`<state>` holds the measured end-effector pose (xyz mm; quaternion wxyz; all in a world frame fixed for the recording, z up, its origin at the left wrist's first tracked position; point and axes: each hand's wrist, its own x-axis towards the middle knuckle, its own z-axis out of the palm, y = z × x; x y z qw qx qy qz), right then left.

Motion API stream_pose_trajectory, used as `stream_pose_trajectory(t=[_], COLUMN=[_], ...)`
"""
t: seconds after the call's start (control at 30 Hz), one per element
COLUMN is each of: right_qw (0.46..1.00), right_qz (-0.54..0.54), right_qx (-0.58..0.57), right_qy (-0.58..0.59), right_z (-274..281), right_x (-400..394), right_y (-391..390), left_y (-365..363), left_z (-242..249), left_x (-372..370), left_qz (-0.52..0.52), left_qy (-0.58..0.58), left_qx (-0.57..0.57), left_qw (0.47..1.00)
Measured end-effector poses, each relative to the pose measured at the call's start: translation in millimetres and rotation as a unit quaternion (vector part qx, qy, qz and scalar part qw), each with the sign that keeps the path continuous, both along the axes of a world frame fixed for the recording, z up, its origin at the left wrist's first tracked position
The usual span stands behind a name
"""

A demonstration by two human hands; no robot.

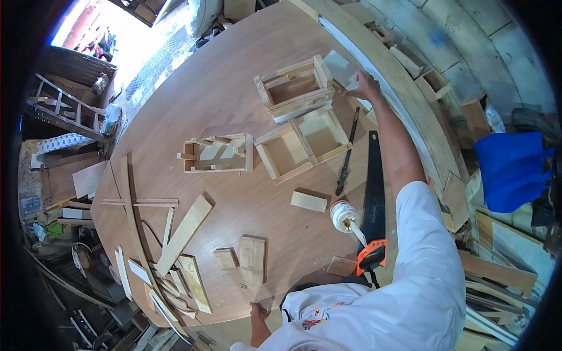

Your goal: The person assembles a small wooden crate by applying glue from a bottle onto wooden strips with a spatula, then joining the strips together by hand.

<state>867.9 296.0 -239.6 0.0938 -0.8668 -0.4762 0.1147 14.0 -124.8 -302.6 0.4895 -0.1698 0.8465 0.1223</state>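
Observation:
My right hand (366, 88) reaches to the far right of the table, its fingers closed at the edge of a flat white panel (339, 65). Beside it stands a wooden box frame (295, 88), touching a two-compartment wooden box (304, 145). My left hand (259, 312) is low at the table's near edge, below a short thick board (253, 260); its fingers are too small and dark to make out. Under my right arm lie a handsaw (373, 193) with an orange and black handle and a thin dark tool (349, 151). An open white tub (344, 216) holds a stick.
A smaller wooden box (216, 154) sits left of the others on the brown tabletop (158, 128). Wood blocks (309, 200) and a pile of strips (175, 284) lie nearer me. Scrap wood and a blue bag (512, 169) line the right side; a metal ladder (67, 108) is at left.

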Motion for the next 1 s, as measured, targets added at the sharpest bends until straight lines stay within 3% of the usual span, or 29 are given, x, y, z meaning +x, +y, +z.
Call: stream_pose_trajectory(t=[0.13, 0.2, 0.27, 0.3, 0.37, 0.43, 0.47, 0.5, 0.53, 0.57, 0.63, 0.67, 0.7, 0.77, 0.87, 0.9, 1.0], right_qw=[0.998, 0.995, 0.986, 0.971, 0.969, 0.864, 0.865, 0.813, 0.751, 0.721, 0.600, 0.521, 0.436, 0.399, 0.385, 0.375, 0.512], right_qz=[0.004, -0.026, -0.057, -0.089, -0.114, -0.150, -0.149, -0.140, -0.129, -0.184, -0.068, -0.030, 0.007, 0.042, 0.089, 0.126, 0.024], right_qx=[0.055, 0.084, 0.124, 0.164, 0.145, 0.232, 0.237, 0.252, 0.263, 0.238, 0.243, 0.233, 0.219, 0.210, 0.168, 0.139, 0.099], right_qy=[-0.015, 0.054, 0.100, 0.147, 0.163, 0.420, 0.416, 0.506, 0.591, 0.624, 0.759, 0.820, 0.873, 0.892, 0.903, 0.908, 0.853], right_z=[7.0, 23.5, 37.4, 47.2, 75.4, 96.3, 105.1, 112.8, 120.9, 151.7, 153.4, 151.7, 151.1, 188.6, 180.3, 182.4, 182.6], right_x=[11.0, 18.8, 22.5, 22.5, 15.6, 4.0, -2.7, -12.7, -28.0, -58.0, -83.9, -98.0, -115.2, -169.0, -220.3, -234.2, -272.5], right_y=[-4.9, -9.4, -22.5, -29.6, -50.2, -79.9, -93.4, -106.6, -121.7, -136.4, -153.9, -158.3, -161.5, -172.0, -182.1, -185.5, -194.2], left_y=[-0.2, -3.8, 14.6, 31.0, 64.9, 97.2, 125.5, 160.1, 187.4, 213.6, 247.6, 266.7, 279.3, 294.0, 297.0, 294.7, 287.9], left_z=[-1.3, 2.8, 35.1, 48.3, 65.7, 66.9, 83.0, 111.8, 132.4, 154.6, 185.0, 176.1, 217.5, 231.2, 262.2, 261.8, 249.7], left_x=[-10.9, -13.4, 3.8, 11.0, 4.6, -8.6, 6.5, 31.1, 46.7, 65.8, 134.0, 156.7, 211.5, 270.9, 350.8, 362.8, 382.9], left_qz=[0.007, 0.022, -0.125, -0.125, -0.289, -0.381, -0.432, -0.480, -0.458, -0.427, -0.454, -0.549, -0.511, -0.481, -0.349, -0.349, -0.282], left_qy=[-0.042, -0.044, -0.075, -0.077, -0.197, -0.235, -0.202, -0.168, -0.241, -0.309, -0.240, -0.160, -0.167, -0.230, -0.394, -0.396, -0.431], left_qx=[-0.011, -0.016, -0.081, -0.078, -0.228, -0.191, -0.151, -0.110, 0.004, 0.118, 0.342, 0.399, 0.405, 0.482, 0.493, 0.495, 0.517], left_qw=[0.999, 0.999, 0.986, 0.986, 0.909, 0.874, 0.866, 0.854, 0.855, 0.842, 0.787, 0.716, 0.740, 0.695, 0.692, 0.690, 0.684])
